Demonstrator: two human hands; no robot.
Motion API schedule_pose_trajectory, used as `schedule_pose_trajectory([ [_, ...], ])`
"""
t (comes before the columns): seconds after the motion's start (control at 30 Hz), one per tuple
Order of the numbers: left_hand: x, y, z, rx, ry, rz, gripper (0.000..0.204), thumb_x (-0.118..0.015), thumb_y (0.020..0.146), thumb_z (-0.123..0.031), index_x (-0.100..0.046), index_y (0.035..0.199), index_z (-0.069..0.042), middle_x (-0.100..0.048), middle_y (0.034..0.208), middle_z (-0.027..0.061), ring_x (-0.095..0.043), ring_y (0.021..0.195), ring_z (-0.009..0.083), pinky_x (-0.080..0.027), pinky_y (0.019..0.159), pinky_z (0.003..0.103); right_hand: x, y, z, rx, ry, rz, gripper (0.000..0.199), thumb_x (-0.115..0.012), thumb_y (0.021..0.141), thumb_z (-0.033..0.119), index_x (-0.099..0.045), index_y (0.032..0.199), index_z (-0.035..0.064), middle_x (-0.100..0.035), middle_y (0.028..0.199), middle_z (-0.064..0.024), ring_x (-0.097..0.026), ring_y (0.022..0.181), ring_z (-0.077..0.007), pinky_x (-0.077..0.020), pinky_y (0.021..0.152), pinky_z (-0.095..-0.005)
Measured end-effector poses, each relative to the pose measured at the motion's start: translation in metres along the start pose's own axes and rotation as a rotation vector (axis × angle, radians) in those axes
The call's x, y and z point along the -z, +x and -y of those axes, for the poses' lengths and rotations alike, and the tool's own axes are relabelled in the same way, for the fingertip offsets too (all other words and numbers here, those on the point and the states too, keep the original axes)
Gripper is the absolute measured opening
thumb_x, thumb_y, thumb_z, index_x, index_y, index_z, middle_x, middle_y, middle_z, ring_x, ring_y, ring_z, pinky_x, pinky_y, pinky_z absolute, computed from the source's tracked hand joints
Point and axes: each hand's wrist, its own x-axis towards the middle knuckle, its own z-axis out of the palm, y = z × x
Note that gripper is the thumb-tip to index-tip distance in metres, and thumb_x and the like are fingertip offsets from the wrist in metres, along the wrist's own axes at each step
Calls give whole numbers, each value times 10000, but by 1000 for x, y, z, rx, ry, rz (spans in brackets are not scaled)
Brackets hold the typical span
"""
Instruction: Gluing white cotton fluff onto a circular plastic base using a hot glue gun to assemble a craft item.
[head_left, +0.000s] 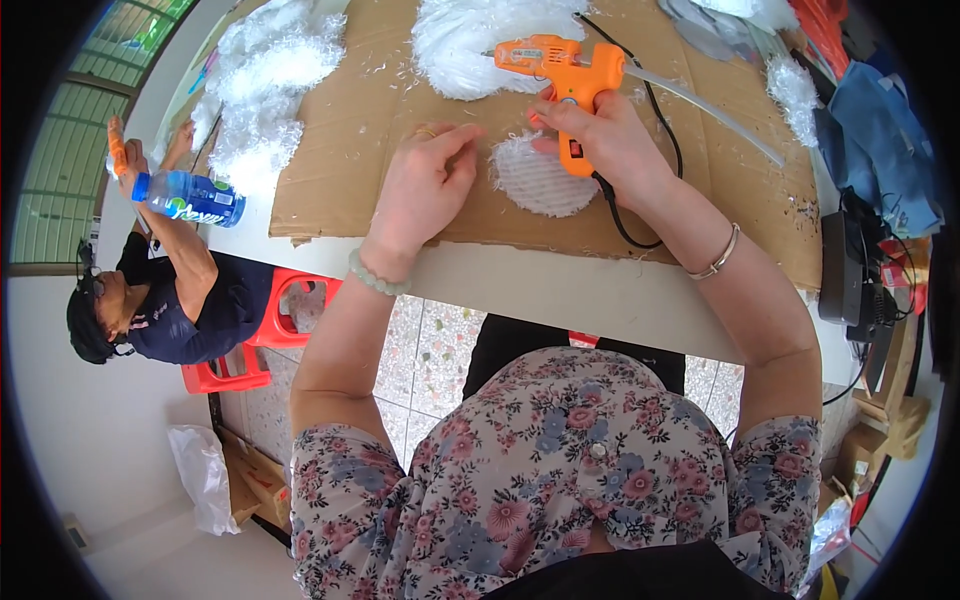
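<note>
An orange hot glue gun is in my right hand, with the fingers wrapped round its grip and the nozzle facing left. A long translucent glue stick sticks out of its back, and a black cord runs from the grip's lower end. Below the gun, a round white mesh pad lies on the cardboard sheet. My left hand rests left of the pad, its fingers curled and thumb and fingertips pressed together. Whatever may be between them is hidden.
Fluffy heaps of clear plastic strands lie at the far left, and a white strand pile lies behind the gun. A water bottle stands near a co-worker seated at left. Blue cloth and a black box are at right.
</note>
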Motion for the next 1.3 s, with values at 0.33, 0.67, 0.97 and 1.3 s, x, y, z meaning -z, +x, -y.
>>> schedule_pose_trajectory([
  [0.33,-11,2,-11,-370,266,49,226,-554,691,65,-642,877,-28,-608,759,116,-582,812,304,-452,826,409,0,2,-3,51,1,30,267,-574,890,165,-552,1070,-30,-620,989,-87,-605,945,-148,-534,811,-295],
  [0.67,-22,10,-10,-368,288,89,329,-525,720,56,-574,1028,-51,-627,728,112,-595,808,305,-428,874,418,2,0,-3,50,29,16,244,-580,888,165,-549,1051,-15,-611,984,-84,-603,922,-144,-537,808,-302],
  [0.97,-31,28,6,-437,445,111,238,-552,729,5,-668,918,-82,-635,815,71,-571,915,287,-417,871,405,50,-47,37,268,-59,-106,201,-541,901,145,-551,1039,0,-610,996,-72,-599,964,-154,-533,833,-344],
  [1.3,-33,37,13,-416,490,150,186,-559,718,-4,-695,809,-92,-628,844,49,-556,913,248,-416,831,390,120,-122,66,439,-214,-279,248,-517,903,154,-545,1076,-21,-601,1052,-156,-600,753,-130,-560,668,-294],
])
